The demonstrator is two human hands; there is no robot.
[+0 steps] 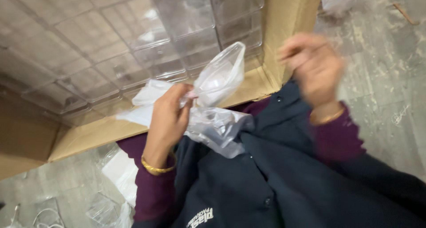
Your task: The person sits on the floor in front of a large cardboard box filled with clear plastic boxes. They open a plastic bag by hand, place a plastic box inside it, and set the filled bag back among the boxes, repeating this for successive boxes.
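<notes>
A large cardboard box (284, 15) fills the upper left, packed with rows of clear plastic boxes (133, 55) stacked tightly; whether anything sits inside them cannot be told. In front of the box, the person's left hand (171, 117) pinches a clear plastic bag (219, 77) between thumb and fingers, just above their dark jacket (266, 179). A pale, rounded shape shows through the bag, too hazy to identify. More crumpled clear plastic (217, 128) lies against the jacket under the hand. The right hand (313, 68) is raised beside the box edge, blurred; its fingers look loosely curled, but whether they hold anything cannot be told. A gold bangle (156, 168) circles the left wrist.
</notes>
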